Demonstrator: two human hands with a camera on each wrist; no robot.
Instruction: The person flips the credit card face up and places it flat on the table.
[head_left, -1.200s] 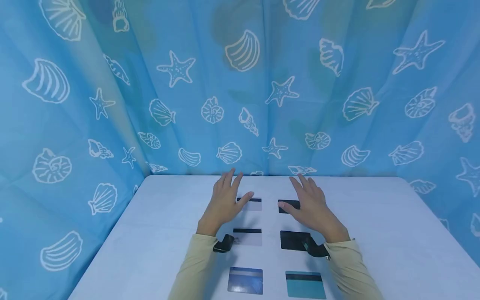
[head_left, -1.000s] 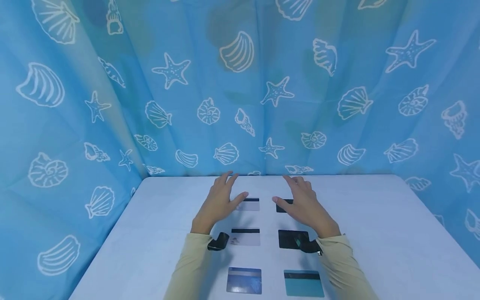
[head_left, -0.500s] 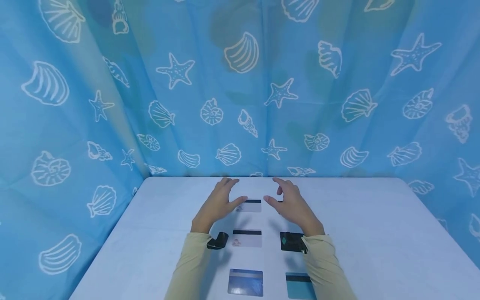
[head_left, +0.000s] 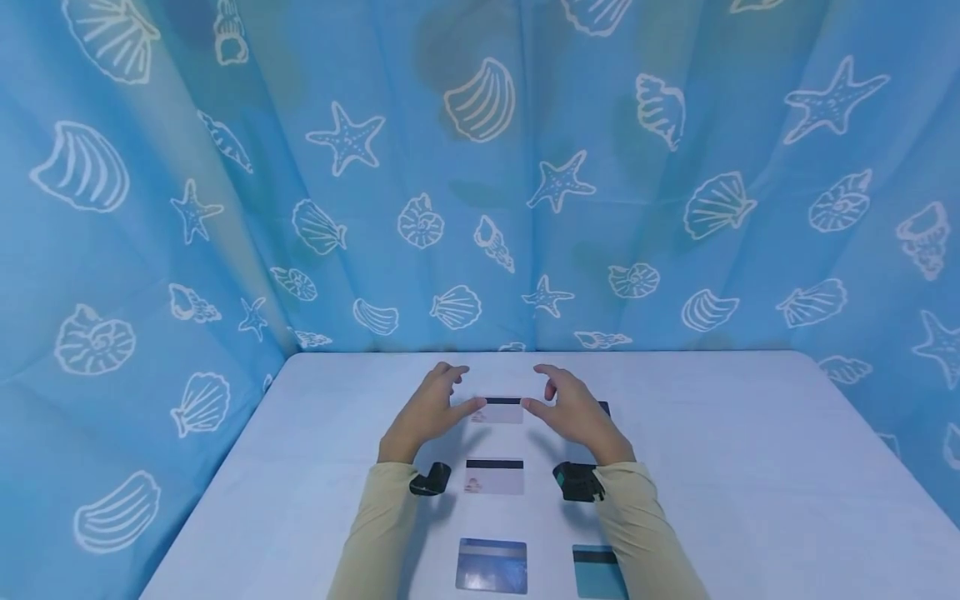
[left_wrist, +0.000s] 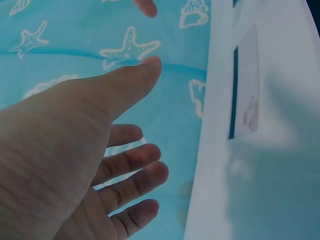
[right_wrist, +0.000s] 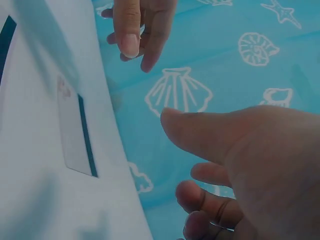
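Below, between left grip (head_left: 429, 408) and right grip (head_left: 574, 410): far pale card (head_left: 502, 412).

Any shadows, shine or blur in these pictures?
Head view: soft shadows near the left hand and right hand on the white table, faint sheen on the blue card. Left wrist view: soft-edged shadow beside the far pale card, whose print looks blurry. Right wrist view: dim shadows above and below that card.

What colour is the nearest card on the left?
The nearest left card is blue with a paler stripe, best seen in the head view.
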